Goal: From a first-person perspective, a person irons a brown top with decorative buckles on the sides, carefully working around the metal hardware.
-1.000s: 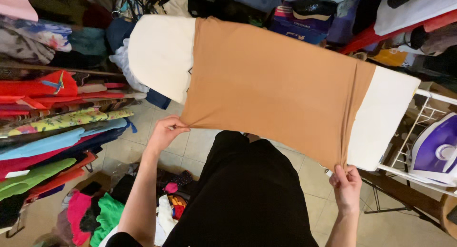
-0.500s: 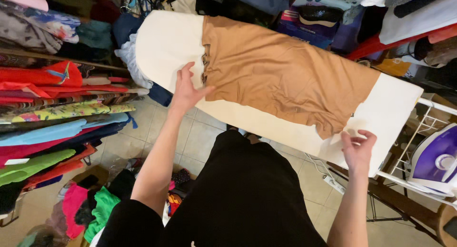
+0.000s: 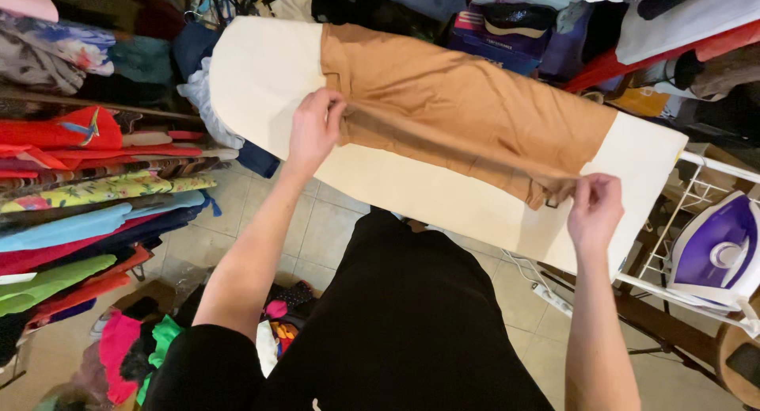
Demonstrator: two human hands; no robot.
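Hands [image 3: 315, 130] pinching tan garment [image 3: 467, 110]

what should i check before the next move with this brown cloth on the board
1. Left hand pinching the near edge of the brown cloth: ok.
2. Right hand pinching the same edge: ok.
3. Edge taut between the hands: ok.
4. Cloth flat on the ironing board: not ok, wrinkles near the right end.
5. Iron parked off the board on the wire rack: ok.
6. Iron hot: cannot tell.
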